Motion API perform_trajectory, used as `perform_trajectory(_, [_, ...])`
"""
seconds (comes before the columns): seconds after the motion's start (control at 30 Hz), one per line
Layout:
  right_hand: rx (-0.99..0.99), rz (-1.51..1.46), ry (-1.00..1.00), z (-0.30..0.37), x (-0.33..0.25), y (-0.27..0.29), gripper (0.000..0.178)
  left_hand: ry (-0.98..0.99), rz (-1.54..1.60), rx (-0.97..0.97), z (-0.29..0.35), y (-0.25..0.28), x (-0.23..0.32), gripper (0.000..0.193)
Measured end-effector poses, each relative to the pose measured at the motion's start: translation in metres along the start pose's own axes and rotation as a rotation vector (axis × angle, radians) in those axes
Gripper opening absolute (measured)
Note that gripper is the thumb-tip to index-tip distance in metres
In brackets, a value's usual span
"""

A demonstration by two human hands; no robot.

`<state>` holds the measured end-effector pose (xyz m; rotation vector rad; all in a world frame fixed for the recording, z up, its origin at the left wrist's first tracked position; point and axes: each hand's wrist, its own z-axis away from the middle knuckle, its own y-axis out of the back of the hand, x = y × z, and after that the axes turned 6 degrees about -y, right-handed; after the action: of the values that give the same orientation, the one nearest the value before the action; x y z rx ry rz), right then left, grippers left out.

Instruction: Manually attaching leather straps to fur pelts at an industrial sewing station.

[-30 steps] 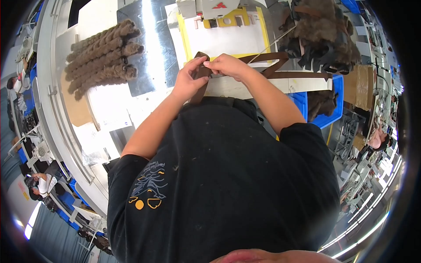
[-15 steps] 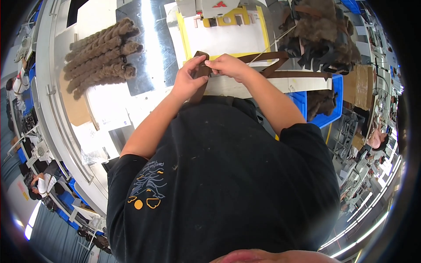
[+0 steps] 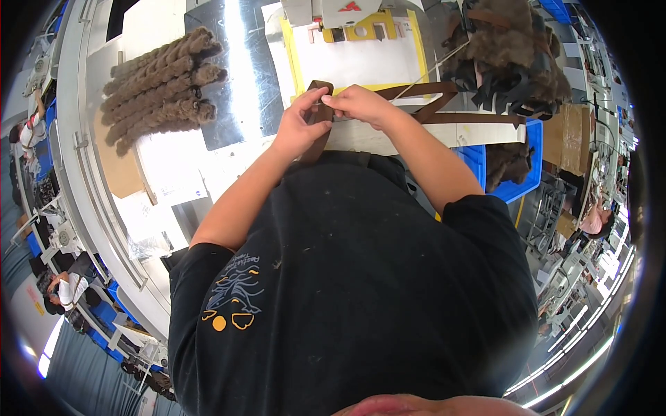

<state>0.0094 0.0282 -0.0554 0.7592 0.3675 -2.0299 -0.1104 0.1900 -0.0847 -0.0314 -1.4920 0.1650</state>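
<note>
At the near edge of the work table, my left hand [image 3: 300,128] is closed on a brown strap [image 3: 318,145], with its thumb and fingers gripping it. Part of the strap loops up above my fingers, and part hangs down toward my shirt. Against it, my right hand [image 3: 362,105] pinches with thumb and forefinger; what sits between those fingertips is too small to make out. More brown strap [image 3: 479,118] runs off to the right in folded lengths along the table edge; whether it joins the piece in my left hand cannot be told.
Ahead stands a sewing machine [image 3: 340,10] with a yellow template [image 3: 390,26] over a yellow-edged white sheet [image 3: 354,61]. Brown fluffy rolls [image 3: 163,90] lie at left. A brown fluffy pile [image 3: 517,48] sits at right, above a blue bin [image 3: 531,166]. A thin stick [image 3: 438,64] slants nearby.
My hands keep nearly the same place and grip. The fingertips of my right hand have shifted very slightly left against the strap.
</note>
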Motion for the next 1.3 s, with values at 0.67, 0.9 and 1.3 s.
perform_trajectory(0.67, [1.298, 0.726, 0.367, -0.023, 0.005, 0.122, 0.051, 0.552, -0.258, 0.118, 0.030, 0.021, 0.026, 0.057])
perform_trajectory(0.9, [0.768, 0.641, 0.499, -0.013, 0.028, 0.030, 0.042, 0.448, -0.068, 0.554, 0.054, 0.080, 0.053, 0.047])
perform_trajectory(1.3, [0.581, 0.506, 0.426, -0.068, 0.020, -0.044, 0.049, 0.659, -1.536, 0.705, 0.141, 0.254, 0.030, 0.066])
